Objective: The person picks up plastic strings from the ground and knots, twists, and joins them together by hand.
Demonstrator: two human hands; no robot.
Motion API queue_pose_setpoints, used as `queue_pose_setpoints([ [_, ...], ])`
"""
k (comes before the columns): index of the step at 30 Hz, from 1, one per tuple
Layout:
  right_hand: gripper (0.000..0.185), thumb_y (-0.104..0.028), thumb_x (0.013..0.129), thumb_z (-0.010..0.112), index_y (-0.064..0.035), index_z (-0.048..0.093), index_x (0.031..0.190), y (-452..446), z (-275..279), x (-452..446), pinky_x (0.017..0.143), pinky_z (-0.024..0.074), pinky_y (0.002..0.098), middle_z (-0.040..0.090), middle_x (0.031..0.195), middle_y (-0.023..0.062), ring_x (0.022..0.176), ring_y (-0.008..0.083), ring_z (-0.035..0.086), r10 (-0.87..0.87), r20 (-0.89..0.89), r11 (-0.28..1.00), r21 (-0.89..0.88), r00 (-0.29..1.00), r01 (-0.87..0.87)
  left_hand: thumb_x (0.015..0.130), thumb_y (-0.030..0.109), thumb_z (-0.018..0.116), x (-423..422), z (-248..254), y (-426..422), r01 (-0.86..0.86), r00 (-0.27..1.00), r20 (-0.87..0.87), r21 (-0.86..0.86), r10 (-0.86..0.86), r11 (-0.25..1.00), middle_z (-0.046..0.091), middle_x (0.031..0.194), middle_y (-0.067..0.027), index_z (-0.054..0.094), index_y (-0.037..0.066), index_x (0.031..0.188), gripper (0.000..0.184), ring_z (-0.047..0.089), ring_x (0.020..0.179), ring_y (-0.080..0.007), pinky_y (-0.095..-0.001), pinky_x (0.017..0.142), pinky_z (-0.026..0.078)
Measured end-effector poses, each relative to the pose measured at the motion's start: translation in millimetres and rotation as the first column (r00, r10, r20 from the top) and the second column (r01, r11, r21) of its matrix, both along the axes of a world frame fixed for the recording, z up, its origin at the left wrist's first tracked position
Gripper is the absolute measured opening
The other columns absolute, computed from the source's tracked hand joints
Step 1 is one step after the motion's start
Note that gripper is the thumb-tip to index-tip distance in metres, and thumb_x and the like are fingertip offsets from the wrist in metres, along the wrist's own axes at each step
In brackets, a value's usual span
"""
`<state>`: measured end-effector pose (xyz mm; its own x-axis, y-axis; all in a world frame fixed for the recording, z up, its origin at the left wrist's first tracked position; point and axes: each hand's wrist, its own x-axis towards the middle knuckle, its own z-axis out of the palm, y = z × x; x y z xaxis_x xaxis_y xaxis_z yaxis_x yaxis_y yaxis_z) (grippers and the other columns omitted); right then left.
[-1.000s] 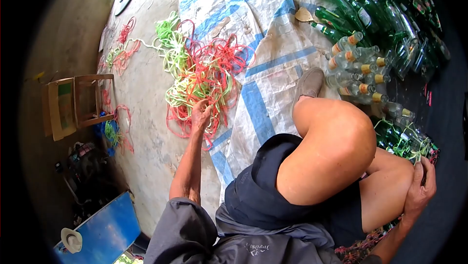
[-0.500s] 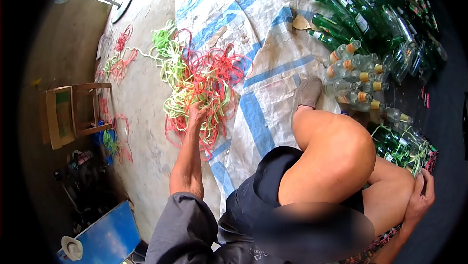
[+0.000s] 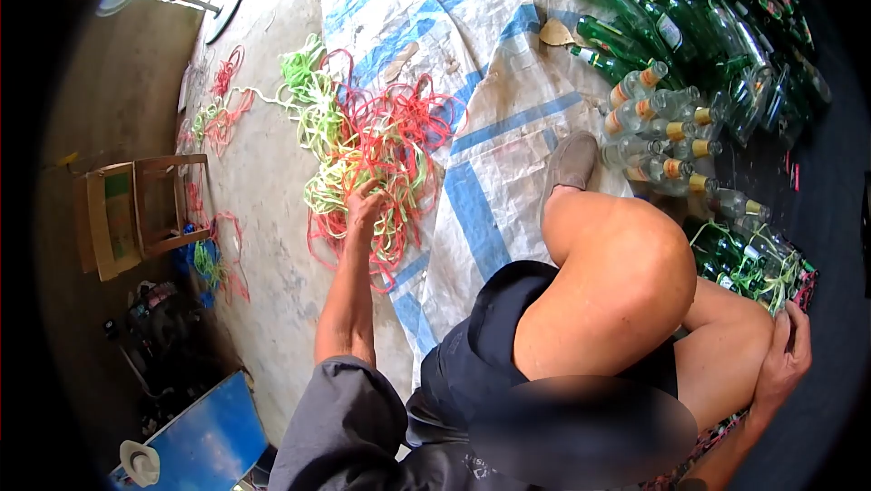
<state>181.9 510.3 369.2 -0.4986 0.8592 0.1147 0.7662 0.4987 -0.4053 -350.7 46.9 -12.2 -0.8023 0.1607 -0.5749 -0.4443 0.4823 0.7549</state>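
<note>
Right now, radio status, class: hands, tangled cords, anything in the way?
Left hand at the tangled cords, grip unclear. Right hand beside the right leg, near green-strung bottles. Nothing visible blocking the left hand.

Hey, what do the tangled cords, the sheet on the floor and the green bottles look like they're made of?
Cords: probably a synthetic, fairly matt, judging by bright red and green colour and limp loops; the exact fibre is unclear. Sheet: likely plastic, with a slight sheen and sharp creases. Green bottles: apparently glass, smooth and glossy, with see-through walls and bright highlights.
</note>
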Motion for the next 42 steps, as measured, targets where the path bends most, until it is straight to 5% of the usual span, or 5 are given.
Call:
queue_pose_setpoints([
  [8, 0.021, -0.007, 0.101, 0.06, 0.0058, 0.067, 0.116, -1, -2, -3, 0.086, 0.051, 0.0312, 0.07, 0.103, 0.012, 0.093, 0.0185, 0.065, 0.027, -0.022, 1.0, 0.015, 0.999, -0.026, 0.094, 0.013, 0.069, 23, 81, -22, -0.09, 0.994, -0.043, 0.216, 0.102, 0.972, 0.069, 0.125, -0.0035, 0.064, 0.005, 0.136, 0.043, 0.065, 0.106, -0.0137, -0.0331, 0.09, 0.053],
  [13, 0.02, -0.005, 0.098, 0.062, 0.0054, 0.067, 0.114, -7, 3, -11, 0.086, 0.0522, 0.0329, 0.071, 0.104, 0.0143, 0.094, 0.0213, 0.067, 0.067, -0.031, 0.998, 0.009, 0.997, -0.066, 0.096, 0.008, 0.067, 31, 127, -41, -0.11, 0.976, -0.136, 0.37, 0.17, 0.923, 0.07, 0.124, -0.0064, 0.067, 0.001, 0.13, 0.035, 0.066, 0.103, -0.0127, -0.0259, 0.085, 0.053],
  [28, 0.017, -0.003, 0.097, 0.064, 0.0046, 0.069, 0.111, -8, 1, -2, 0.086, 0.0531, 0.0332, 0.073, 0.103, 0.0142, 0.093, 0.023, 0.069, 0.133, -0.065, 0.988, 0.087, 0.989, -0.127, 0.1, 0.006, 0.062, 67, 266, -33, -0.029, 0.873, -0.417, 0.471, 0.252, 0.882, 0.071, 0.12, -0.0136, 0.067, -0.002, 0.126, 0.027, 0.067, 0.112, -0.0203, -0.0363, 0.101, 0.053],
  [40, 0.016, -0.005, 0.096, 0.066, 0.0036, 0.069, 0.11, -2, 5, -1, 0.089, 0.0517, 0.0315, 0.073, 0.101, 0.0107, 0.095, 0.0194, 0.068, 0.201, -0.117, 0.97, 0.161, 0.973, -0.181, 0.095, -0.002, 0.067, 99, 362, -12, 0.072, 0.763, -0.567, 0.553, 0.311, 0.83, 0.074, 0.111, -0.0133, 0.072, -0.004, 0.115, 0.02, 0.071, 0.099, -0.0203, -0.0351, 0.094, 0.058],
  [42, 0.017, -0.003, 0.096, 0.066, 0.0045, 0.068, 0.111, 0, 9, -5, 0.09, 0.0513, 0.0306, 0.071, 0.103, 0.0094, 0.097, 0.0181, 0.067, 0.228, -0.198, 0.97, 0.129, 0.953, -0.205, 0.095, -0.002, 0.068, 109, 382, -3, 0.13, 0.748, -0.607, 0.532, 0.27, 0.836, 0.074, 0.109, -0.0127, 0.072, -0.002, 0.114, 0.02, 0.069, 0.091, -0.0147, -0.0286, 0.083, 0.057],
])
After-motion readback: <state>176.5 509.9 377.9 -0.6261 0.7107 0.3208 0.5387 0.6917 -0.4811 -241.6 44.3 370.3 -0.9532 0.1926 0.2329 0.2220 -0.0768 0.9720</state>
